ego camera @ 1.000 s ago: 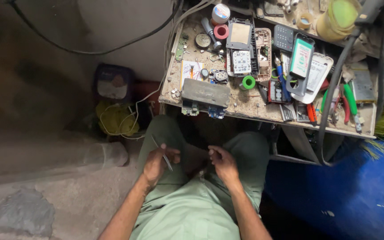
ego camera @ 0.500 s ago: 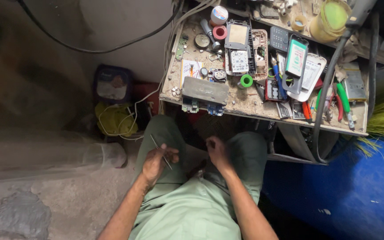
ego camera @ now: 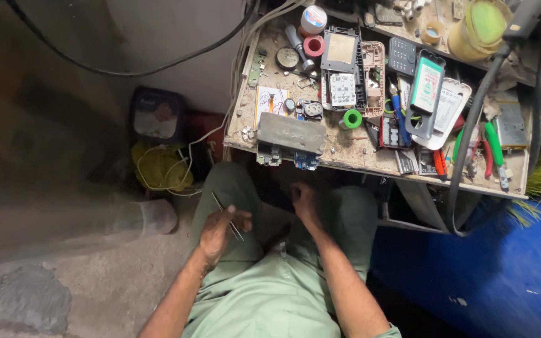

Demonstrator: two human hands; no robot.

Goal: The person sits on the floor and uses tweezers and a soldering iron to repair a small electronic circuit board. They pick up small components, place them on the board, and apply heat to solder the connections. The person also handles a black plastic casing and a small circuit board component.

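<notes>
I sit with pale green trousers (ego camera: pixel 264 294) below a cluttered workbench (ego camera: pixel 370 159). My left hand (ego camera: pixel 220 228) rests over my left knee and holds thin metal tweezers (ego camera: pixel 226 216), their tips pointing up and left. My right hand (ego camera: pixel 303 201) is between my knees, just under the bench's front edge, fingers curled; whether it holds something small I cannot tell. Above it, a grey block (ego camera: pixel 291 133) and small blue circuit boards (ego camera: pixel 306 161) sit at the bench edge.
The bench carries opened phones (ego camera: pixel 342 69), a green-screened phone (ego camera: pixel 426 84), tape rolls (ego camera: pixel 313 45), a green ring (ego camera: pixel 352 119), red and green pliers (ego camera: pixel 488 147) and a yellow-green tub (ego camera: pixel 480 26). A thick black cable (ego camera: pixel 464 163) loops off it. Yellow wire (ego camera: pixel 158 168) lies on the floor.
My right hand has moved up towards the bench edge, away from the left hand. The left hand with the tweezers stays over the knee. The camera has shifted slightly.
</notes>
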